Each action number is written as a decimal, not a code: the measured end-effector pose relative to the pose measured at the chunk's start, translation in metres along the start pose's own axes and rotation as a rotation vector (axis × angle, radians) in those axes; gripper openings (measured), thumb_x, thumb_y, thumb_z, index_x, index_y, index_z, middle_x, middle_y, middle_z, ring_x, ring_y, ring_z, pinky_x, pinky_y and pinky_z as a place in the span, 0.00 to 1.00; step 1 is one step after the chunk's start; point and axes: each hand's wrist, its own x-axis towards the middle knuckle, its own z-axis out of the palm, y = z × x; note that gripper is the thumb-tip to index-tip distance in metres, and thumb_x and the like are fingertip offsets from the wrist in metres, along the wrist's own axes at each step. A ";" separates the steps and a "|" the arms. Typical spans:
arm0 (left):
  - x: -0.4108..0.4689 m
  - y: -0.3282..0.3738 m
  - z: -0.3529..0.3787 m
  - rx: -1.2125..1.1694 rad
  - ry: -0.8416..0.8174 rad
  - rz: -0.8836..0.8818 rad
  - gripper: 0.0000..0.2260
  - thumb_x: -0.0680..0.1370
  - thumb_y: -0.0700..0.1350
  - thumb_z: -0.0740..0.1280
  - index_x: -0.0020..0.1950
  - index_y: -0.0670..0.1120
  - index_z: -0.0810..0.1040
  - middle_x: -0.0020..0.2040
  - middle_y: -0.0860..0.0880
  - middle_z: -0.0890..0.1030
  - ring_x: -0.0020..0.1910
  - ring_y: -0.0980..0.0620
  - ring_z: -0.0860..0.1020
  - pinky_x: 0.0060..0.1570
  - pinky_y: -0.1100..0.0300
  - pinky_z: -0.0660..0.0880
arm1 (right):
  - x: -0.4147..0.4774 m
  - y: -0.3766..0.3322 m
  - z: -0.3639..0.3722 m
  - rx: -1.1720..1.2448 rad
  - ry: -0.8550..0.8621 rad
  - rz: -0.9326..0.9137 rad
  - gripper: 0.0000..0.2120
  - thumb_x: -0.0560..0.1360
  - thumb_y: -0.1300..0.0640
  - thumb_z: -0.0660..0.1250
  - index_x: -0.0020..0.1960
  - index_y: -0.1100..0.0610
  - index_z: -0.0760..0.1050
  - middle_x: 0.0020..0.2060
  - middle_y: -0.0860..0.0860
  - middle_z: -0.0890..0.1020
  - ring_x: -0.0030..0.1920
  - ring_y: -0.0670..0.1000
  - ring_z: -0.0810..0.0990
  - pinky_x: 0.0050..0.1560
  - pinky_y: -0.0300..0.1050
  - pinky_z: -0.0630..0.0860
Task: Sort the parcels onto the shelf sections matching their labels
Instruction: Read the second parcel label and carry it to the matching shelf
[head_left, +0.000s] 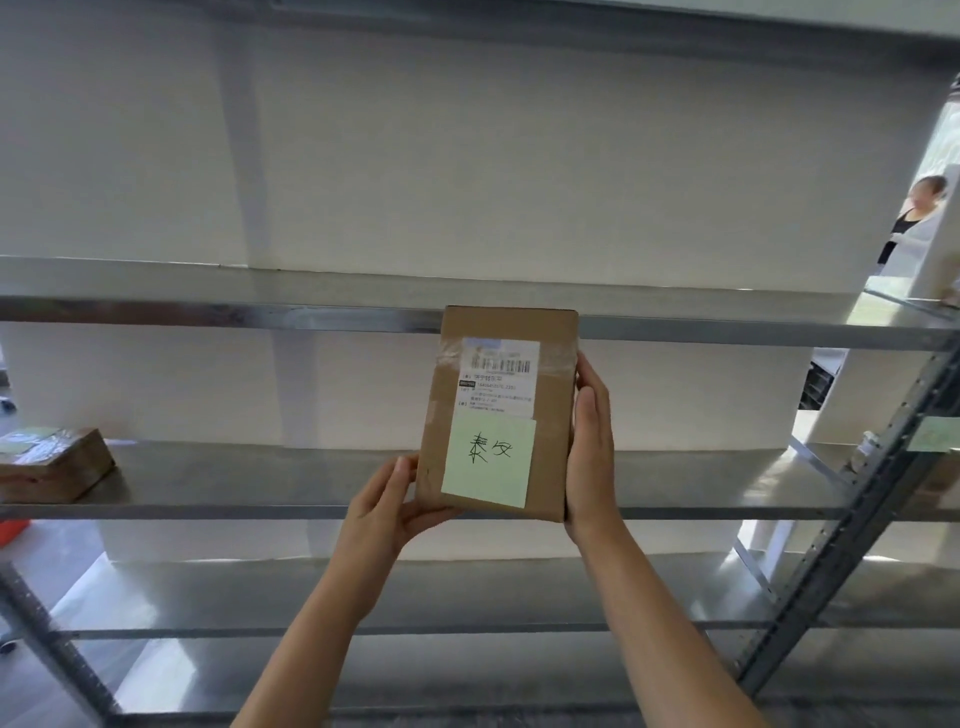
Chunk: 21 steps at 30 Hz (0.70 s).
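- Reaching up from the bottom edge of the frame with both bare forearms, angling inward toward the centre.
- Cupping the parcel's lower left corner with the left hand (382, 512), laying the thumb on the front face and curling the fingers underneath.
- Clamping the parcel's right side with the right hand (589, 452), stretching the thumb up along the front edge and wrapping the fingers behind, out of sight.
- Holding the parcel (551, 426), a brown cardboard box, upright in mid-air at the centre of the frame, turning its front face to the camera and tilting it slightly.
- Showing a printed shipping label (498, 376) with a barcode under clear tape on the upper half, and a pale green sticky note (488, 460) with dark handwritten characters on the lower half, overlapping the label's bottom edge.
- Facing a metal shelf (234, 509) just behind the box, its boards crossing the whole frame, the box overlapping the front rims of two of them.
- Passing over a second parcel (57, 465) lying flat on the middle board at the left edge, well apart from the hands.
- Taking in a perforated upright (852, 525) slanting up the right side, with a blurred green slip (935, 434) beside it.
- Looking through to a white wall (467, 156) behind the boards and a person (911, 218) standing in the upper right corner.
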 end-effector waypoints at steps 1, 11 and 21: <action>0.001 0.001 -0.001 0.027 0.033 0.020 0.16 0.86 0.48 0.57 0.64 0.42 0.79 0.57 0.40 0.87 0.50 0.42 0.87 0.49 0.52 0.86 | -0.001 0.001 -0.001 0.028 -0.022 0.027 0.20 0.87 0.48 0.49 0.78 0.44 0.64 0.73 0.45 0.73 0.71 0.49 0.75 0.71 0.60 0.73; -0.001 0.003 0.009 0.221 0.330 0.123 0.05 0.83 0.36 0.65 0.50 0.39 0.80 0.43 0.37 0.81 0.27 0.50 0.69 0.23 0.63 0.67 | -0.010 0.002 0.000 0.189 -0.122 0.036 0.20 0.87 0.57 0.51 0.78 0.53 0.62 0.75 0.50 0.71 0.73 0.52 0.73 0.68 0.50 0.77; -0.010 0.006 0.044 0.218 0.493 0.248 0.07 0.83 0.43 0.67 0.56 0.49 0.84 0.48 0.44 0.87 0.50 0.38 0.85 0.52 0.40 0.84 | 0.003 0.000 -0.014 0.215 -0.151 0.139 0.17 0.87 0.55 0.53 0.73 0.46 0.70 0.69 0.48 0.77 0.68 0.57 0.78 0.68 0.67 0.74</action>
